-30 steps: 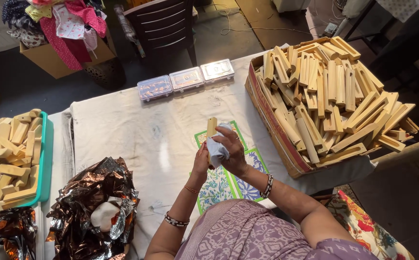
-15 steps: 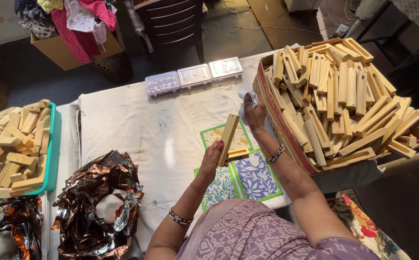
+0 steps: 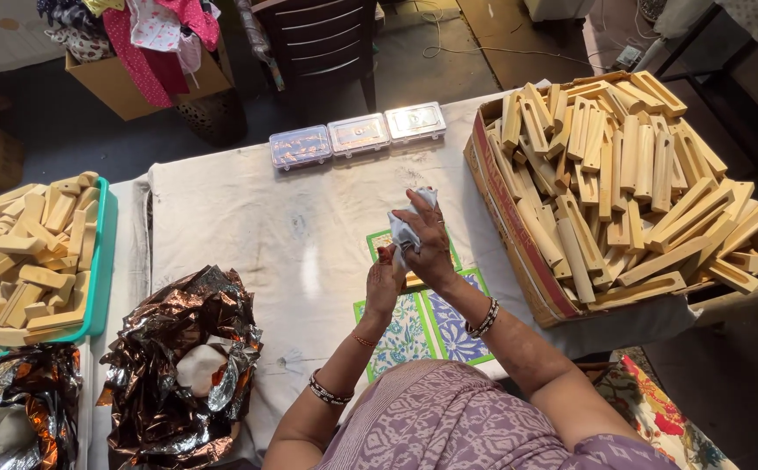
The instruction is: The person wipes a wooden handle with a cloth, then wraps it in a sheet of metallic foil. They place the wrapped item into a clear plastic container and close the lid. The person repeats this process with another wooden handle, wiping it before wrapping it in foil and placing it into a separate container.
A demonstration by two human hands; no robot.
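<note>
Right hand (image 3: 427, 239) gripping white cloth (image 3: 403, 228), left hand (image 3: 385, 283) clasping a wooden piece (image 3: 412, 280) above the patterned mats (image 3: 422, 318); loose grip risks dropping it.

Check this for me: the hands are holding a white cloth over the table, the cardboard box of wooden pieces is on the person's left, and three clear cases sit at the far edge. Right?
Not quite. The head view shows the cardboard box of wooden pieces on the person's right, not left. The rest holds: the right hand and left hand hold a white cloth over the table, and three clear cases sit at the far edge.
</note>
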